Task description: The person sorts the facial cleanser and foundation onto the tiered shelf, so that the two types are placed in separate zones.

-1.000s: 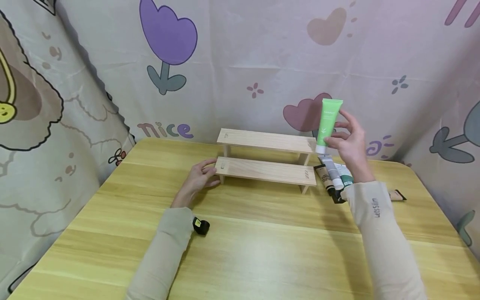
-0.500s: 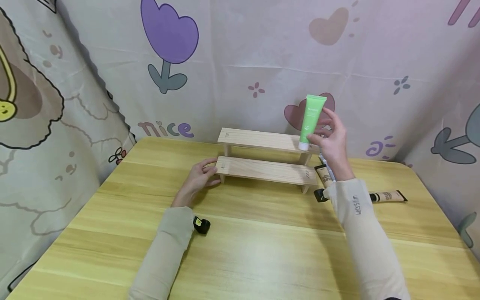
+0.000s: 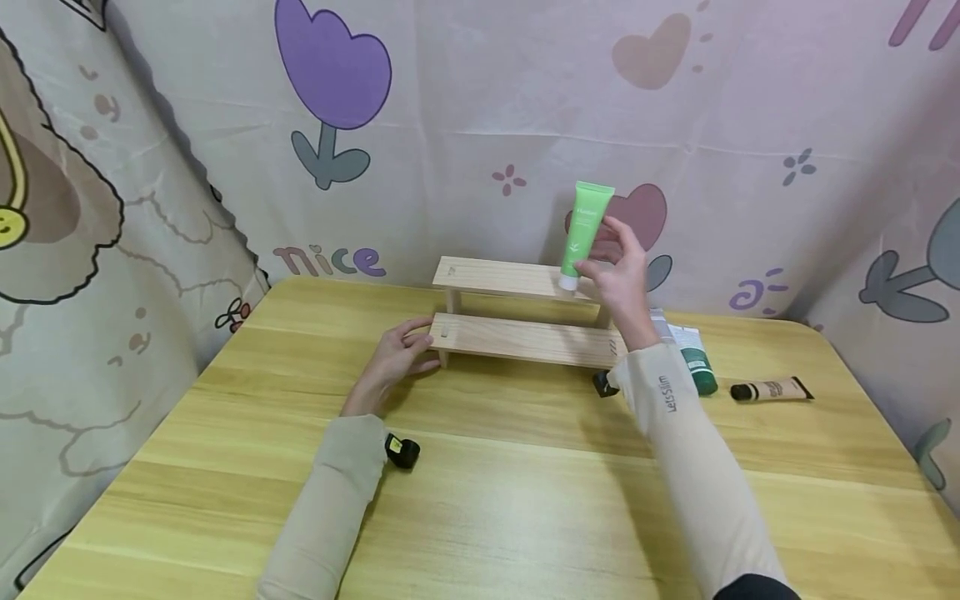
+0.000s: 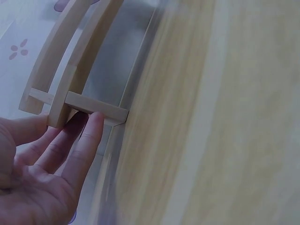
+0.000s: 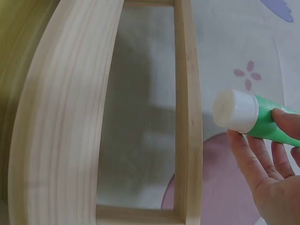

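Observation:
A green squeeze tube (image 3: pixel 585 225) with a white cap (image 5: pixel 236 111) is pinched between the thumb and fingers of my right hand (image 3: pixel 624 279). Its cap points down, close to the top step of the two-step wooden shelf (image 3: pixel 517 337) in the head view. In the right wrist view the cap is apart from the upper board (image 5: pixel 190 112). My left hand (image 3: pixel 395 357) holds the left end of the lower step. The left wrist view shows the thumb at the board's end and fingers (image 4: pixel 86 140) beneath, by the support leg (image 4: pixel 98 107).
Right of the shelf lies a green-and-white tube (image 3: pixel 697 367), partly behind my right sleeve. Farther right is a beige tube with a black cap (image 3: pixel 772 389). A patterned cloth (image 3: pixel 465 100) hangs behind the wooden table (image 3: pixel 480 500).
My right hand has carried the green tube leftward, from beyond the shelf's right end to over the top step. My left hand stays at the lower step.

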### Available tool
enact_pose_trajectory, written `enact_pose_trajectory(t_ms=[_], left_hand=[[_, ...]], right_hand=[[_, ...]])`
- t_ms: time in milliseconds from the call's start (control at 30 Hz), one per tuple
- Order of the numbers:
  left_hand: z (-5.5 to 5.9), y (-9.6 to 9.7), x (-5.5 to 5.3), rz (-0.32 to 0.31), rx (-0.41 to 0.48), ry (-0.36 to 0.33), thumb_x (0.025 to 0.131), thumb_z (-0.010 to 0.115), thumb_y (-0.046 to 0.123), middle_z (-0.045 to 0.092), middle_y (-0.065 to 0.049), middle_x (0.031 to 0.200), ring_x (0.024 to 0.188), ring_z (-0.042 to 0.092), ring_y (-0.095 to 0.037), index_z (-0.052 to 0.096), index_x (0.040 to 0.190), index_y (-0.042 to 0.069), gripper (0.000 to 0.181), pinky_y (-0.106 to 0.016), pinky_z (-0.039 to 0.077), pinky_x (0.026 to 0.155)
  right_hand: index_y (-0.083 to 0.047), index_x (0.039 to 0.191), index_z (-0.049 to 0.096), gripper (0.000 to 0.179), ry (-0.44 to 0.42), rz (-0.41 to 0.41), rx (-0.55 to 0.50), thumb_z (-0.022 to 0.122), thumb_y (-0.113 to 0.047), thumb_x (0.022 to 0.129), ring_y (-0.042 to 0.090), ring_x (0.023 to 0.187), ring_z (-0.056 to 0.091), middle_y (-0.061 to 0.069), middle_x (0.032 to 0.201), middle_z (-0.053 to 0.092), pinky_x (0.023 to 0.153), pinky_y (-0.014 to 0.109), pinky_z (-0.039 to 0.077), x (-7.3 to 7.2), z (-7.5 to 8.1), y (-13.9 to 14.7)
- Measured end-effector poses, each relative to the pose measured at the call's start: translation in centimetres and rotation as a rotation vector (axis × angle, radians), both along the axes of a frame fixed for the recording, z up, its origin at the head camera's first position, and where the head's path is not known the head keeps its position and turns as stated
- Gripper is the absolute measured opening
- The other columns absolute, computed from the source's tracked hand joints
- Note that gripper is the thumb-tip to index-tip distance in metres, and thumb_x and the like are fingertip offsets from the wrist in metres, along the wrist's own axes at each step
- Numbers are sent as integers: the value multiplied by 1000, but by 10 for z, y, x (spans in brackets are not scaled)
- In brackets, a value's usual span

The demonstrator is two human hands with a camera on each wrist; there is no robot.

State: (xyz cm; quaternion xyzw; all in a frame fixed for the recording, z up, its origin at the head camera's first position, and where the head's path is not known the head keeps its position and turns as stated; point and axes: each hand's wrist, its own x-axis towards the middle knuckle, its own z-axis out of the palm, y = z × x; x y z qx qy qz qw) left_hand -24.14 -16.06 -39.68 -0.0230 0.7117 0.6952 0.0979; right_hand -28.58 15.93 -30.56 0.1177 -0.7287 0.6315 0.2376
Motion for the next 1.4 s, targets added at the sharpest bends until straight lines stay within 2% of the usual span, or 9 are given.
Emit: enact_pose_trajectory(t_ms=[100, 233, 433, 633, 800, 1100, 1400], left_hand=[[-1, 0, -1, 1, 0, 3, 107, 45, -1, 50, -32, 143, 129, 53, -44, 38, 154, 0, 47, -38, 59, 94], [0, 0, 0, -1, -2, 0, 107, 44, -1, 50, -32, 143, 129, 53, -44, 37, 154, 0, 47, -38, 58, 95], [1, -1, 1, -8, -2, 0, 108, 44, 0, 49, -31, 144, 130, 52, -44, 36, 155, 1, 48, -37, 58, 96], [2, -1, 2, 1, -3, 0, 107, 44, -1, 51, -32, 142, 129, 53, -43, 37, 154, 1, 47, -37, 59, 95], [1, -1, 2, -1, -6, 3, 107, 45, 0, 51, -32, 142, 128, 54, -43, 37, 154, 0, 48, -36, 59, 94], [2, -2, 0, 3, 7, 10, 107, 45, 0, 50, -31, 144, 130, 52, -43, 37, 155, 1, 48, -35, 59, 94], [0, 1, 0, 0, 0, 14, 107, 45, -1, 50, -31, 143, 129, 53, -43, 38, 154, 0, 48, -37, 59, 95]], right_hand=[[9, 141, 49, 67, 0, 5, 2, 67, 26, 79, 18, 97, 61, 21, 122, 58, 101, 47, 53, -2, 1, -7], [8, 140, 51, 67, 19, 17, 2, 67, 27, 78, 20, 97, 62, 20, 119, 58, 99, 45, 55, -3, 1, -15], [7, 139, 52, 67, 55, 31, -2, 68, 28, 77, 34, 101, 62, 22, 116, 59, 99, 48, 56, -6, 2, -28], [4, 141, 52, 67, 39, 41, 14, 68, 26, 80, 36, 105, 64, 24, 121, 60, 98, 44, 57, -9, -1, -43], [7, 138, 53, 62, 44, 74, 8, 66, 27, 80, 39, 106, 63, 26, 120, 60, 99, 49, 56, -13, -2, -56], [10, 136, 53, 59, 0, 145, -31, 63, 27, 80, 36, 107, 61, 26, 123, 58, 96, 36, 59, -22, 0, -81], [11, 135, 52, 58, -4, 186, -75, 61, 28, 79, 40, 107, 61, 25, 119, 58, 93, 36, 60, -31, -10, -95]])
